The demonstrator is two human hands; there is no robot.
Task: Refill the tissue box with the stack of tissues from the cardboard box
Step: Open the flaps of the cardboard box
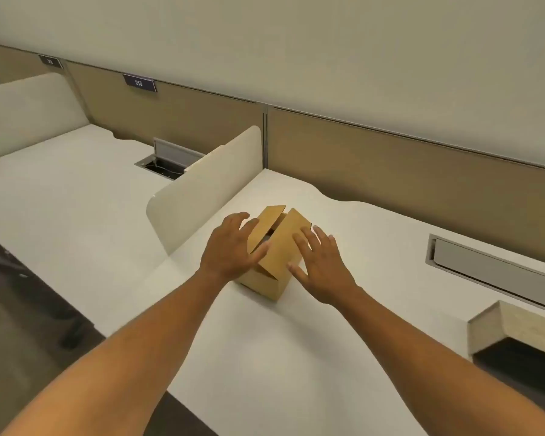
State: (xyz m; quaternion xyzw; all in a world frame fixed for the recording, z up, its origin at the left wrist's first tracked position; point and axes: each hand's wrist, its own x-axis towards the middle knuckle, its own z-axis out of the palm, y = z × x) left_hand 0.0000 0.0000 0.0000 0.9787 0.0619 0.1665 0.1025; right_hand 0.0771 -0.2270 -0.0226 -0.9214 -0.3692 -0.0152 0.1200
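We have both hands flat & open, left hand [230, 247] & right hand [320, 265], holding nothing, on the cardboard box [272, 250] mid desk [343, 357]; flaps look light, bendy, maybe tissues inside, so lift flap edges.

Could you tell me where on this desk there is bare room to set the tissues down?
Bare desk lies between the cardboard box and the cable hatch. More lies near the person, below both forearms. It is crowded at the box, with left hand and right hand on it.
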